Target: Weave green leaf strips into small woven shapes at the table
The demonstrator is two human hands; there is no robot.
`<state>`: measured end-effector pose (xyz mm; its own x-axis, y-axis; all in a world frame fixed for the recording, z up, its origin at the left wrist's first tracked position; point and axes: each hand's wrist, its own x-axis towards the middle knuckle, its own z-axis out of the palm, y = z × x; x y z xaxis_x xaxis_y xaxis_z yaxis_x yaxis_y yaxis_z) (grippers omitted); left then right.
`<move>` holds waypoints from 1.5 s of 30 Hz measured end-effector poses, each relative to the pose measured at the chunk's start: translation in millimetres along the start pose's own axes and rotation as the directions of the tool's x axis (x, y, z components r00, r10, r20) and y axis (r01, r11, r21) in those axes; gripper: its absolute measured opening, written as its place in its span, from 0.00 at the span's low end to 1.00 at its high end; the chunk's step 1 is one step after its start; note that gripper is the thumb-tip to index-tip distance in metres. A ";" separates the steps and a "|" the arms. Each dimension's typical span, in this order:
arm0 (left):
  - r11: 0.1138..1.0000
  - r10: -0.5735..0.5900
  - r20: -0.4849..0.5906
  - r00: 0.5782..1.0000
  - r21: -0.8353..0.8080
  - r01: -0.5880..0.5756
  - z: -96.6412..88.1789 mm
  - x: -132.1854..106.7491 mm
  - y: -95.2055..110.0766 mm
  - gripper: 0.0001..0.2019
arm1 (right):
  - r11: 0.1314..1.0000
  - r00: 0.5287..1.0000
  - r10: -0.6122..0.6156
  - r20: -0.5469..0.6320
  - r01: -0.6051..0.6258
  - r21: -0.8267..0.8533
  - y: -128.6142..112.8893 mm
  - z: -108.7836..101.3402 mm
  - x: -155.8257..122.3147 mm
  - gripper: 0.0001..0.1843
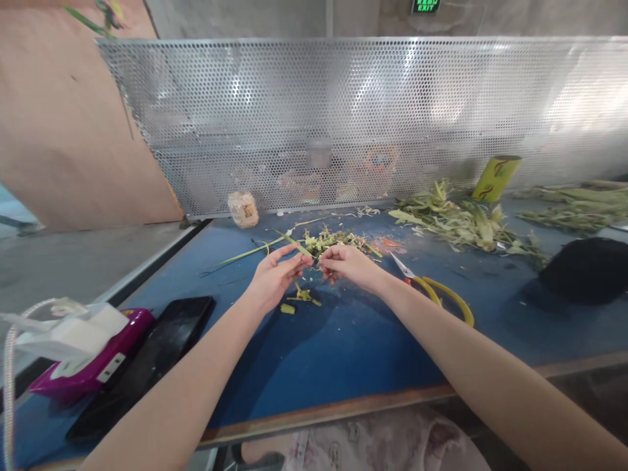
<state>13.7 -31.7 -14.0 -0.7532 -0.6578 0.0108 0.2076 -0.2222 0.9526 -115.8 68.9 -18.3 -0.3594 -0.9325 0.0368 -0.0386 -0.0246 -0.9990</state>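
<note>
My left hand (277,275) and my right hand (348,265) are close together above the middle of the blue table. The left thumb and fingertips are pinched together, with the index finger stretched out. The right fingers are curled in a pinch as well. Whatever sits between the fingertips is too small to make out. Just behind the hands lies a pile of green plant scraps (338,241), with a long green stem (250,252) to its left. Below the fingertips are some cut stem bits (303,294). Yellow-handled scissors (444,294) rest beside my right forearm, blades pointing away.
A perforated metal screen (314,85) edges the back. Leafy greens (456,219) and a yellow-green container (496,178) stand at the back right, with a black object (586,269) nearer. At the left are a phone (147,360), a purple power strip (95,366) and a pale lump (243,209).
</note>
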 end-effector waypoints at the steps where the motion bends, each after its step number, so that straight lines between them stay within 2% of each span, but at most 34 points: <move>1: 1.000 0.006 0.002 1.000 0.018 -0.006 -0.5 0.4 0.5 0.21 | 1.000 1.000 -0.011 -0.017 0.011 -0.005 -0.9 -0.5 0.1 0.06; 4: 0.993 0.049 -0.005 0.999 0.106 -0.048 -2.1 0.7 1.9 0.22 | 0.994 0.988 -0.109 -0.106 0.112 0.015 -3.5 -2.4 0.8 0.04; 6: 0.984 0.073 -0.004 0.997 0.161 -0.072 -2.7 0.0 2.4 0.21 | 0.971 0.968 -0.200 -0.154 0.217 0.103 -5.9 -3.0 0.4 0.04; 9: 0.972 0.089 0.019 0.996 0.219 -0.091 -2.5 -1.7 2.5 0.21 | 0.911 0.950 -0.291 -0.112 0.311 0.271 -10.1 -1.4 -3.4 0.07; 12: 0.954 0.127 0.038 0.991 0.270 -0.133 -1.7 -1.9 2.2 0.22 | 0.902 0.956 -0.293 0.012 0.272 0.334 -12.5 2.5 -8.2 0.10; 14: 0.945 0.153 0.044 0.987 0.287 -0.159 -1.2 -1.4 2.1 0.21 | 0.914 0.962 -0.270 0.052 0.239 0.327 -12.0 4.5 -9.2 0.11; 18: 0.895 0.191 0.053 0.980 0.400 -0.196 -0.7 -3.2 2.8 0.21 | 0.935 0.968 -0.250 -0.010 0.244 0.256 -8.2 2.9 -4.6 0.10; 20: 0.795 0.232 0.099 0.968 0.554 -0.248 -0.8 -6.7 5.5 0.21 | 0.958 0.960 -0.271 -0.066 0.276 0.083 -6.5 0.3 -1.9 0.08; 22: 0.627 0.294 0.190 0.937 0.702 -0.339 -1.4 -11.0 11.1 0.23 | 0.924 0.937 -0.338 -0.091 0.311 -0.224 -5.7 -1.2 -1.8 0.05; 24: 0.461 0.381 0.272 0.884 0.773 -0.436 -2.6 -14.3 19.1 0.26 | 0.807 0.924 -0.379 -0.040 0.309 -0.504 -5.6 -0.4 -4.7 0.03; 26: 0.358 0.506 0.279 0.816 0.793 -0.493 -4.6 -15.1 26.7 0.26 | 0.696 0.935 -0.353 0.044 0.294 -0.656 -5.8 3.1 -9.6 0.03; 27: 0.314 0.545 0.265 0.796 0.815 -0.487 -5.7 -14.6 29.3 0.26 | 0.655 0.941 -0.329 0.081 0.289 -0.698 -5.6 5.6 -12.1 0.03; 29: 0.282 0.562 0.207 0.801 0.862 -0.421 -7.7 -12.5 30.6 0.26 | 0.574 0.942 -0.301 0.151 0.305 -0.760 -4.4 11.3 -16.0 0.08; 31: 0.328 0.515 0.126 0.848 0.885 -0.331 -9.1 -10.8 27.4 0.23 | 0.509 0.933 -0.288 0.218 0.341 -0.790 -2.2 16.4 -17.8 0.14; 33: 0.329 0.493 0.106 0.863 0.896 -0.298 -10.0 -11.0 22.8 0.22 | 0.478 0.919 -0.276 0.280 0.384 -0.790 0.2 20.2 -17.8 0.14; 36: 0.277 0.552 0.143 0.821 0.898 -0.342 -9.6 -14.7 22.5 0.22 | 0.452 0.897 -0.279 0.342 0.437 -0.778 1.9 22.9 -17.0 0.12; 38: 0.286 0.600 0.116 0.791 0.893 -0.347 -5.3 -19.1 31.7 0.22 | 0.438 0.886 -0.283 0.367 0.459 -0.773 1.5 23.1 -16.8 0.11; 39: 0.258 0.609 0.104 0.786 0.911 -0.321 -1.3 -22.5 39.4 0.22 | 0.434 0.882 -0.287 0.373 0.467 -0.770 1.3 22.8 -16.7 0.11; 41: 0.150 0.601 0.098 0.793 0.961 -0.232 8.9 -34.0 57.9 0.18 | 0.437 0.878 -0.303 0.372 0.474 -0.765 1.4 22.0 -16.0 0.10; 42: 0.068 0.591 0.118 0.798 0.978 -0.195 13.3 -43.3 66.0 0.15 | 0.441 0.878 -0.312 0.363 0.472 -0.763 2.0 21.5 -15.4 0.11; 44: -0.133 0.556 0.232 0.798 0.973 -0.190 13.6 -70.3 71.4 0.13 | 0.446 0.878 -0.329 0.348 0.469 -0.762 4.1 20.6 -13.6 0.11; 45: -0.168 0.523 0.281 0.805 0.959 -0.226 6.8 -87.8 65.5 0.14 | 0.441 0.873 -0.337 0.352 0.477 -0.760 5.4 20.2 -12.7 0.11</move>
<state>89.2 16.4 49.4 -0.6731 -0.4428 0.5923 -0.4632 0.8768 0.1291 -92.7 73.3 -24.7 0.0277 -0.9327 0.3595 -0.8974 -0.1817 -0.4021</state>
